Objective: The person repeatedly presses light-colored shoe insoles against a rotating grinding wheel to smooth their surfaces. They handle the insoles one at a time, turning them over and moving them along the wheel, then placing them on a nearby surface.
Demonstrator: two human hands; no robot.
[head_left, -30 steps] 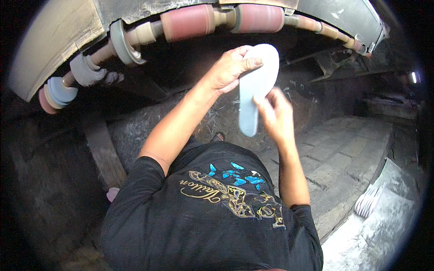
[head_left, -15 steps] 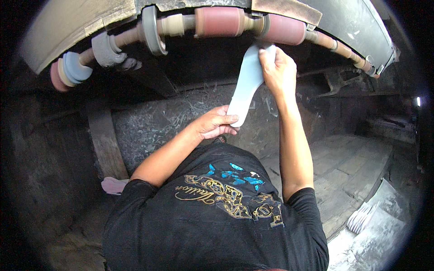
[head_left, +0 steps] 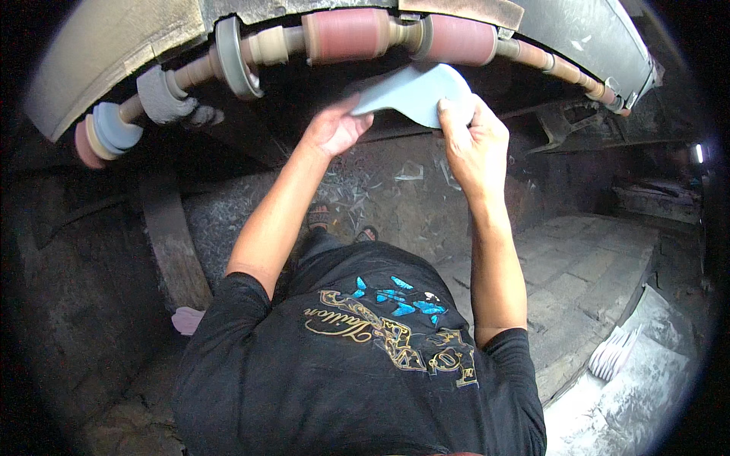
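A pale blue insole (head_left: 414, 95) is stretched between my two hands, just under a reddish sanding drum (head_left: 459, 39) on a long shaft. Its far edge lies close to the drum; whether they touch I cannot tell. My right hand (head_left: 473, 133) pinches the wide end, thumb on top. At the narrow end on the left, my left hand (head_left: 339, 125) is closed on the insole, its fingertips partly hidden and a little blurred. A second reddish drum (head_left: 346, 36) sits left of the first, and both look blurred as if spinning.
Farther left the shaft carries a grey metal ring (head_left: 239, 59), a grey lumpy wheel (head_left: 162, 96) and a blue disc (head_left: 115, 128). Scraps litter the floor (head_left: 357, 182) below. Stacked pale insoles (head_left: 614, 353) lie at lower right, a pinkish piece (head_left: 187, 320) at lower left.
The insole has swung from nearly upright to lying sideways beneath the drum. My left hand has moved up and forward with its narrow end; my right hand has dropped slightly, still holding the other end.
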